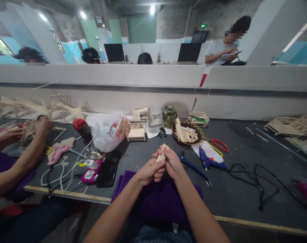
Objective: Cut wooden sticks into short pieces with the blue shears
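Both my hands meet over a folded purple cloth [155, 199] at the table's front edge. My left hand [152, 170] is closed round the lower part of a small bundle of thin wooden sticks [162, 153]. From the right, my right hand [172, 160] grips the same bundle near its top. The sticks stand tilted, and their lower ends are hidden by my fingers. Beyond my hands is a round basket [177, 138] with many loose wooden sticks [188, 133] in it. A blue glue gun [211, 163] lies to the right.
Left of my hands lie a black phone [108, 168], a pink box [92, 173], a white plastic bag [109, 133] and a pink glue gun [58, 153]. Red-handled pliers [220, 145] and black cable [259, 182] lie right. A co-worker's hands [43, 126] work at far left.
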Demonstrator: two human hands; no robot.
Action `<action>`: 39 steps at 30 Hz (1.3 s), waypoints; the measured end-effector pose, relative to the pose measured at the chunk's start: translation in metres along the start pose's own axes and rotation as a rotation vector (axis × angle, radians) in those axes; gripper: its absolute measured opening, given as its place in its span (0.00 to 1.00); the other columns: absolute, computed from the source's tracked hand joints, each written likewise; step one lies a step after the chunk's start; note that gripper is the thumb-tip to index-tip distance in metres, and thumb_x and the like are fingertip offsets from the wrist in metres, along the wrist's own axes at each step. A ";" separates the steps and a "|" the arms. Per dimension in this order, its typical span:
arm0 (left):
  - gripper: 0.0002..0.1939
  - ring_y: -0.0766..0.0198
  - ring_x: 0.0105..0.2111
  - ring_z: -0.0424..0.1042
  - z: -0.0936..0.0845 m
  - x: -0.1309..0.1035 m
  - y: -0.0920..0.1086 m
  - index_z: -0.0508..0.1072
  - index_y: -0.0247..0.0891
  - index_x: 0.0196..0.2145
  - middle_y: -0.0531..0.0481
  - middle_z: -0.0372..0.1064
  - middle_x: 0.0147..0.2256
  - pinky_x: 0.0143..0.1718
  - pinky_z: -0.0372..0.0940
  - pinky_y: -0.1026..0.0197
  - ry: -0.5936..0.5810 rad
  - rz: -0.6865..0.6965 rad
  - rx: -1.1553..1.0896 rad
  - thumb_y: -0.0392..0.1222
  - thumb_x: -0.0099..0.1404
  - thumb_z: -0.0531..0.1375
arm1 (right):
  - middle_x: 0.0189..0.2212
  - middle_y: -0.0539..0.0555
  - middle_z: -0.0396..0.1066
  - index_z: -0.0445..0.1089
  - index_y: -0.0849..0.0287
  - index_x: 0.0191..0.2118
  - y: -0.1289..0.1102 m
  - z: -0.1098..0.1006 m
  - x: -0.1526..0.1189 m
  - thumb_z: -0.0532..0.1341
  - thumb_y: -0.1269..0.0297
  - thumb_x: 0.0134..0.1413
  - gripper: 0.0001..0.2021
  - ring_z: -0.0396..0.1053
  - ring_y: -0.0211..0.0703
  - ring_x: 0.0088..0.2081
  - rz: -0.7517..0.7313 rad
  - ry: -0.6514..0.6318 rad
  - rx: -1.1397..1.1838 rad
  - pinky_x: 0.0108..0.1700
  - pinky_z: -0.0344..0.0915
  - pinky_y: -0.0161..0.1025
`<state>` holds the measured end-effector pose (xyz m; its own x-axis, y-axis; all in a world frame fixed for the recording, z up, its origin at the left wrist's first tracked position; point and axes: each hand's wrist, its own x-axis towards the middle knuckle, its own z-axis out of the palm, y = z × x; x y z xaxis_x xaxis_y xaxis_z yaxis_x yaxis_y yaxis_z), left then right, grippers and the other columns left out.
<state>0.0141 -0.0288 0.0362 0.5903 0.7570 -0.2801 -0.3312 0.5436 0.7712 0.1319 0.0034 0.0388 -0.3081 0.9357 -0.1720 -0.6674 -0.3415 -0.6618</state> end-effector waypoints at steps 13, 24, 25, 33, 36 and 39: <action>0.13 0.72 0.21 0.71 -0.004 0.019 0.004 0.68 0.31 0.33 0.50 0.67 0.23 0.15 0.57 0.76 0.144 -0.303 -0.741 0.44 0.68 0.53 | 0.22 0.48 0.72 0.66 0.59 0.27 0.021 -0.038 0.029 0.59 0.63 0.57 0.09 0.72 0.36 0.25 0.296 0.097 0.118 0.41 0.71 0.40; 0.13 0.80 0.10 0.44 -0.011 0.020 -0.006 0.59 0.38 0.30 0.64 0.49 0.17 0.11 0.38 0.75 -0.014 -0.201 -0.288 0.40 0.61 0.62 | 0.23 0.45 0.69 0.68 0.58 0.33 0.014 -0.025 0.023 0.67 0.61 0.48 0.09 0.69 0.36 0.24 0.093 0.106 0.004 0.36 0.70 0.40; 0.14 0.80 0.10 0.43 -0.012 0.019 -0.007 0.58 0.39 0.30 0.65 0.49 0.17 0.11 0.38 0.75 -0.005 -0.165 -0.220 0.41 0.60 0.63 | 0.23 0.45 0.68 0.68 0.58 0.34 0.013 -0.023 0.022 0.67 0.61 0.48 0.10 0.69 0.36 0.25 0.069 0.080 -0.003 0.36 0.70 0.39; 0.19 0.79 0.12 0.44 -0.012 0.014 -0.008 0.57 0.39 0.29 0.65 0.48 0.16 0.13 0.43 0.72 0.029 0.081 0.141 0.50 0.55 0.65 | 0.20 0.43 0.65 0.67 0.56 0.35 0.002 -0.009 0.015 0.65 0.53 0.50 0.13 0.67 0.34 0.24 -0.045 -0.102 -0.072 0.44 0.67 0.41; 0.18 0.77 0.13 0.45 -0.021 0.017 -0.006 0.60 0.37 0.31 0.63 0.49 0.17 0.14 0.44 0.71 0.064 0.121 0.289 0.52 0.57 0.62 | 0.24 0.47 0.70 0.67 0.56 0.36 0.001 -0.010 0.018 0.65 0.51 0.49 0.15 0.70 0.38 0.28 -0.068 -0.074 -0.148 0.40 0.67 0.40; 0.14 0.73 0.15 0.51 -0.040 0.020 -0.002 0.64 0.37 0.36 0.60 0.54 0.19 0.17 0.48 0.69 0.240 0.190 0.576 0.49 0.59 0.60 | 0.35 0.51 0.73 0.67 0.55 0.42 0.007 -0.020 0.023 0.65 0.53 0.48 0.17 0.71 0.41 0.38 -0.154 0.045 -0.323 0.41 0.66 0.37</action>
<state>-0.0032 -0.0007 0.0059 0.3574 0.9171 -0.1769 0.0730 0.1614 0.9842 0.1336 0.0248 0.0160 -0.1853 0.9795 -0.0792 -0.4525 -0.1566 -0.8779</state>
